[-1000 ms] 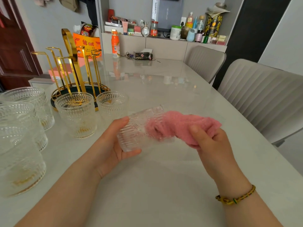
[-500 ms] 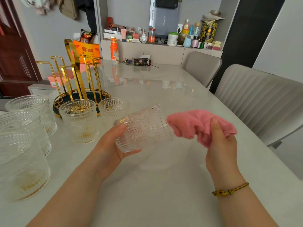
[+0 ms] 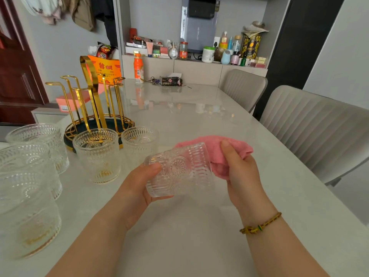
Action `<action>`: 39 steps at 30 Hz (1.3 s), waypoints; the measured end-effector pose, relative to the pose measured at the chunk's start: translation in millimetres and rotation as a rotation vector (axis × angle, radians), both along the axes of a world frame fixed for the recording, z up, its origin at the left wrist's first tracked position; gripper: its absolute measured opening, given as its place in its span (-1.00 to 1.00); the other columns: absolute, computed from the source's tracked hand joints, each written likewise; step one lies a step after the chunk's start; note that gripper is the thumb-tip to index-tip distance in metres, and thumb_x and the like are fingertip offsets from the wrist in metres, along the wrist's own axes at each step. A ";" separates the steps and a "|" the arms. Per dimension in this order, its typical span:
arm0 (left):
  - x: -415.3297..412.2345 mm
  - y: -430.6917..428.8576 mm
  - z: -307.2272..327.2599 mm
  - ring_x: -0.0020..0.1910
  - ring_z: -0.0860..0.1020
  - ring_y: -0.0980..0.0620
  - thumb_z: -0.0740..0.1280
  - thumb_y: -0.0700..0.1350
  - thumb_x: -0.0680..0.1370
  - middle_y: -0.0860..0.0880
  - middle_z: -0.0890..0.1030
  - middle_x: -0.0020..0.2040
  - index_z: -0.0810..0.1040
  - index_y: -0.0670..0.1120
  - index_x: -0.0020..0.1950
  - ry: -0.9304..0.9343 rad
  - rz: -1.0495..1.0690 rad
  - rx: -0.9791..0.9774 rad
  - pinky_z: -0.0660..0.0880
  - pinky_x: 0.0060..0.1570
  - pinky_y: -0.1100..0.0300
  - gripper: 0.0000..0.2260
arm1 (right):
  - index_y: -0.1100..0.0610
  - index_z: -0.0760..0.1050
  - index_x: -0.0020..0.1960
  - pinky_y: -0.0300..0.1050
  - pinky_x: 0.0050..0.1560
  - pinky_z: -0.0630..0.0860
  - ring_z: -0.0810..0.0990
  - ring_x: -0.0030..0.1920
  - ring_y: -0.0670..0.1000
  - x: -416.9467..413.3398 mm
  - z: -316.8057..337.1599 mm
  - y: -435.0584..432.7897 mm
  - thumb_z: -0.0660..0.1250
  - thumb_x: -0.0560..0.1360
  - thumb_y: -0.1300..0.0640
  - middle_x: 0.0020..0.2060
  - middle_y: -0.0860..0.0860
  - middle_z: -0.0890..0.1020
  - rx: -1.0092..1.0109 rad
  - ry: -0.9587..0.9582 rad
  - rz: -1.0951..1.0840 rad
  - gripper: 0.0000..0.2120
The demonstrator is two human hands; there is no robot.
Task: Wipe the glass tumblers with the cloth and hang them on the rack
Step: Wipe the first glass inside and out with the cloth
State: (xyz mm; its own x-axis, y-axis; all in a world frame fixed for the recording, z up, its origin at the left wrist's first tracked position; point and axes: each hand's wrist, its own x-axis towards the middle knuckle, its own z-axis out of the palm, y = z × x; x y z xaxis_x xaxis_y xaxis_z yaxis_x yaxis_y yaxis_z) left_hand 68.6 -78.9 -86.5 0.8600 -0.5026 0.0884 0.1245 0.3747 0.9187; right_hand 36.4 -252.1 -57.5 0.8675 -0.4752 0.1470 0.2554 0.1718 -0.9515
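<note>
My left hand (image 3: 137,188) grips a ribbed glass tumbler (image 3: 179,170) on its side above the table, its mouth turned right. My right hand (image 3: 241,176) holds a pink cloth (image 3: 215,148) bunched against the tumbler's far right side, thumb on top. A gold rack (image 3: 93,102) with upright hooks stands on a dark round base at the back left; no glass hangs on it. Several more tumblers stand upright at the left: two in front of the rack (image 3: 97,154) (image 3: 139,142) and others by the left edge (image 3: 38,144) (image 3: 26,212).
The pale table (image 3: 189,236) stretches ahead. An orange bottle (image 3: 138,68), keys and a dark pouch (image 3: 172,81) lie at its far end. Two grey chairs (image 3: 311,132) line the right side. A cluttered shelf stands behind.
The cloth was pulled out of the tumbler's mouth, then brought back against its outer far side. My left hand turned the tumbler slightly. The view shifted a little.
</note>
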 end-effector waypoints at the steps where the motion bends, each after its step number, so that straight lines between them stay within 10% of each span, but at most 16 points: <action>1: 0.4 0.2 0.7 -0.24 0.66 0.04 0.34 0.10 0.06 0.02 0.69 -0.20 0.55 -0.01 -0.02 -0.007 0.009 0.011 0.55 -0.42 0.22 -0.48 | 0.15 0.54 -0.09 -0.27 -0.29 0.58 0.65 -0.22 -0.05 -1.1 -2.2 -0.2 0.25 0.49 0.17 -0.21 0.08 0.65 -0.013 -0.032 0.054 -0.89; 4: 2.7 1.0 0.4 -0.25 0.66 0.06 0.33 0.11 0.05 0.04 0.69 -0.21 0.53 0.00 -0.01 -0.009 0.036 0.027 0.55 -0.42 0.22 -0.48 | 0.12 0.58 -0.03 0.11 0.05 0.52 0.57 0.07 0.25 -7.5 -9.1 -6.4 0.34 0.33 -0.15 0.01 0.29 0.61 -0.135 -0.109 0.217 -0.62; 7: 3.6 1.4 0.3 -0.28 0.65 0.09 0.33 0.11 0.05 0.06 0.68 -0.24 0.53 0.01 -0.04 -0.004 0.054 0.022 0.55 -0.44 0.23 -0.49 | 0.10 0.57 -0.05 -0.22 0.02 0.50 0.59 -0.03 -0.04 -10.1 -11.5 -17.9 0.13 0.34 -0.42 -0.10 -0.01 0.66 -0.200 -0.135 0.345 -0.38; 12: 0.9 1.7 -0.8 -0.25 0.65 0.01 0.48 0.06 -0.05 0.01 0.69 -0.22 0.64 0.00 -0.12 -0.022 0.011 0.037 0.55 -0.45 0.20 -0.49 | 0.09 0.42 -0.31 -0.42 -0.35 0.36 0.44 -0.43 -0.23 -7.6 -12.6 -8.9 0.33 0.29 0.08 -0.34 -0.09 0.51 -0.354 -0.083 0.101 -0.89; 17: -3.5 -0.5 -0.8 -0.21 0.67 0.06 0.56 0.24 -0.14 0.00 0.70 -0.19 0.70 0.07 -0.21 -0.094 -0.096 0.010 0.57 -0.33 0.22 -0.44 | -0.11 0.26 0.14 -0.36 0.03 0.51 0.50 -0.07 -0.39 -9.7 -19.3 -4.1 0.39 0.38 0.36 0.06 -0.22 0.41 -0.385 -0.056 0.246 -0.45; 21: -4.8 -2.5 -1.6 -0.20 0.67 0.05 0.57 0.12 -0.07 -0.01 0.70 -0.16 0.70 0.05 -0.17 -0.057 -0.143 0.042 0.58 -0.33 0.17 -0.50 | -0.10 0.41 0.02 -0.20 -0.01 0.57 0.59 -0.09 -0.14 -7.9 -18.9 -3.5 0.36 0.39 0.37 -0.07 -0.10 0.57 -0.471 -0.021 0.239 -0.59; 25: -11.9 -6.9 2.3 -0.25 0.67 0.02 0.35 0.20 0.33 -0.05 0.70 -0.17 0.65 -0.03 -0.09 0.106 -0.138 0.148 0.61 -0.37 0.12 -0.65 | -0.08 0.44 -0.12 -0.44 -0.18 0.47 0.54 -0.24 -0.31 -10.1 -19.0 1.6 0.44 0.33 0.33 -0.22 -0.19 0.56 -0.523 -0.111 0.082 -0.65; 29: -13.8 -9.4 1.2 -0.43 0.61 0.00 0.12 0.25 0.29 -0.07 0.67 -0.33 0.58 -0.07 -0.11 0.102 -0.122 0.294 0.52 -0.53 0.23 -0.52 | -0.15 0.41 -0.12 -0.55 -0.16 0.37 0.51 -0.18 -0.40 -10.3 -19.9 5.7 0.42 0.29 0.23 -0.19 -0.28 0.53 -0.626 -0.132 -0.012 -0.65; 34: -14.9 -18.6 1.9 -0.58 0.47 0.06 0.25 0.17 0.34 -0.08 0.53 -0.49 0.53 -0.13 -0.17 0.067 0.050 0.213 0.45 -0.61 0.26 -0.64 | -0.01 0.48 -0.06 -0.43 -0.33 0.45 0.54 -0.33 -0.28 -6.4 -17.5 5.5 0.40 0.39 0.27 -0.20 -0.11 0.59 -0.452 0.018 0.083 -0.77; 39: -7.1 -13.1 -6.7 -0.09 0.59 -0.10 0.36 0.34 0.14 -0.10 0.57 0.05 0.42 -0.02 0.26 -0.217 0.267 0.226 0.59 -0.24 0.01 -0.23 | 0.27 0.48 0.06 0.04 -0.12 0.60 0.65 -0.21 0.14 -5.4 -23.1 7.0 0.24 0.52 0.21 -0.15 0.21 0.67 -0.014 0.230 0.316 -0.83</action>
